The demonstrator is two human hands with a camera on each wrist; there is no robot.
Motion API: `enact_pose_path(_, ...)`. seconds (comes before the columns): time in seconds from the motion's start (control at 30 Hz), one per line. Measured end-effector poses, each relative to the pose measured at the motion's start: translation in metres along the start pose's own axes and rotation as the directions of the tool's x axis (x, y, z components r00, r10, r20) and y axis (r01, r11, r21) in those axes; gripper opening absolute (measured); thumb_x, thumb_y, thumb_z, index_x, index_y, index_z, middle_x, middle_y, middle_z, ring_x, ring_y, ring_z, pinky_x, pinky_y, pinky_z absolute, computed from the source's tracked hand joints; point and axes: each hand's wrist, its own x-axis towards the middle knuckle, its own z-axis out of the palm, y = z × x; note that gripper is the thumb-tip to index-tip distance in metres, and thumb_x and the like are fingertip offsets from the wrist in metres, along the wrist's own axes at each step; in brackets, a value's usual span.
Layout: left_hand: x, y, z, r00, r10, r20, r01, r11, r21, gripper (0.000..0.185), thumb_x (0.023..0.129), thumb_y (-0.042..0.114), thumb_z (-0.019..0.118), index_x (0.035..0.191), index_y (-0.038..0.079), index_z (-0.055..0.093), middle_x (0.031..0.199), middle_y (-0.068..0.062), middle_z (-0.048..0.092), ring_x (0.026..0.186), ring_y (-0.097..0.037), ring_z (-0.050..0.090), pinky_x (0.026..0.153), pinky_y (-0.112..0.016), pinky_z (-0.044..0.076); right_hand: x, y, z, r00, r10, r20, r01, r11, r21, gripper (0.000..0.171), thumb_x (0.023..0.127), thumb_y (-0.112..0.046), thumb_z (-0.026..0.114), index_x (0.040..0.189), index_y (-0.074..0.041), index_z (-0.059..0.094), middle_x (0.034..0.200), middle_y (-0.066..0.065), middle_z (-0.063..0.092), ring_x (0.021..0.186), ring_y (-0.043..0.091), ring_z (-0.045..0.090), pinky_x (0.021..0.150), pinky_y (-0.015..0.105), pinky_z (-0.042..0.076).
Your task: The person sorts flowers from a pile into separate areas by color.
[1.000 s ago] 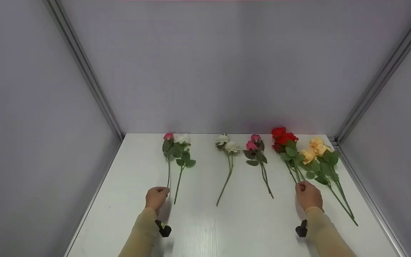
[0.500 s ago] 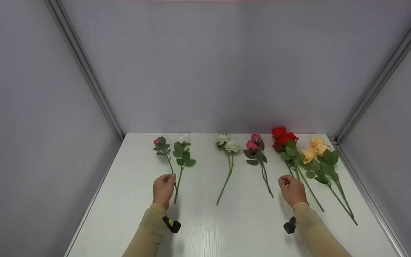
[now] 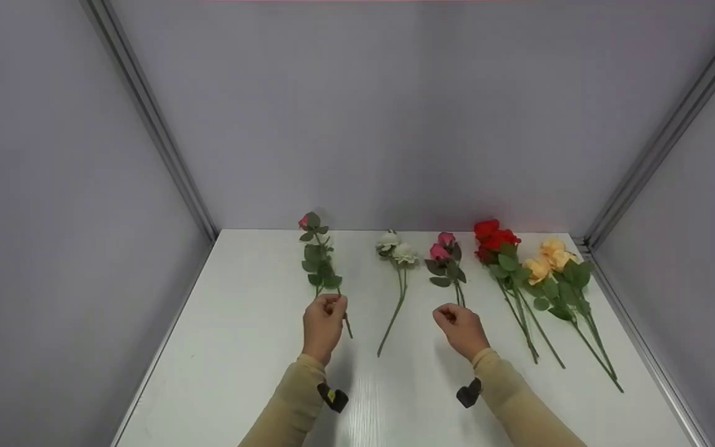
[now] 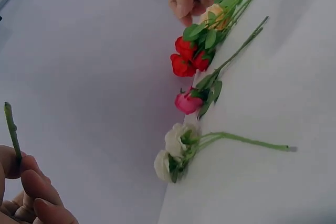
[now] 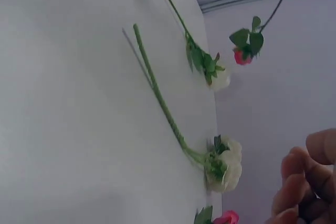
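Left hand (image 3: pixel 324 323): fingers curled around the stem of a pink rose (image 3: pixel 305 221), lifted upright off the white table (image 3: pixel 239 347), left of the middle.
Right hand (image 3: pixel 462 328): fingers loosely curled, holding nothing, at the near end of the pink rose pair (image 3: pixel 443 246).
White roses (image 3: pixel 396 248): lying between both hands.
Red roses (image 3: pixel 491 236): lying right of the right hand.
Yellow roses (image 3: pixel 546 258): far right, touching the red ones.
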Motion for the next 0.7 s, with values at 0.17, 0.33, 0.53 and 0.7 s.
enact_pose_path(0.17, -0.016, 0.001, 0.029, 0.991, 0.113, 0.066, -0.118, 0.99, 0.077, 0.015, 0.094, 0.022, 0.063, 0.098, 0.008, 0.065, 0.075, 0.0, 0.06, 0.068, -0.014, 0.055, 0.058, -0.027, 0.045, 0.001, -0.02, 0.019, 0.997, 0.007, 0.078, -0.015, 0.995, 0.1, 0.016, 0.095, -0.028, 0.061, 0.097, -0.015, 0.069, 0.084, -0.001, 0.063, 0.078, 0.016, 0.057, 0.068, 0.031, 0.047)
enact_pose_path(0.33, -0.032, -0.004, 0.058, 0.965, 0.204, 0.167, -0.229, 0.963, 0.143, 0.009, 0.093, 0.019, 0.064, 0.094, 0.01, 0.066, 0.069, 0.007, 0.057, 0.06, -0.007, 0.051, 0.054, -0.024, 0.043, 0.004, -0.035, 0.03, 0.987, 0.054, 0.148, -0.086, 0.971, 0.222, 0.023, 0.098, -0.031, 0.057, 0.103, -0.012, 0.069, 0.089, 0.005, 0.064, 0.083, 0.022, 0.058, 0.069, 0.033, 0.046)
enact_pose_path(0.53, -0.051, -0.012, 0.081, 0.925, 0.261, 0.277, -0.317, 0.93, 0.183, 0.004, 0.092, 0.017, 0.065, 0.093, 0.013, 0.066, 0.066, 0.011, 0.053, 0.056, -0.002, 0.046, 0.05, -0.021, 0.04, 0.01, -0.04, 0.029, 0.985, 0.114, 0.133, -0.156, 0.913, 0.377, 0.036, 0.102, -0.035, 0.047, 0.109, -0.006, 0.066, 0.09, 0.009, 0.063, 0.081, 0.022, 0.056, 0.069, 0.032, 0.045)
enact_pose_path(0.7, -0.063, -0.021, 0.092, 0.901, 0.271, 0.339, -0.366, 0.893, 0.261, 0.008, 0.092, 0.02, 0.066, 0.096, 0.013, 0.067, 0.065, 0.014, 0.05, 0.055, 0.0, 0.042, 0.05, -0.019, 0.037, 0.014, -0.037, 0.023, 0.98, 0.17, 0.099, -0.197, 0.859, 0.473, 0.036, 0.102, -0.035, 0.046, 0.108, -0.004, 0.065, 0.09, 0.01, 0.062, 0.077, 0.021, 0.055, 0.066, 0.031, 0.045)
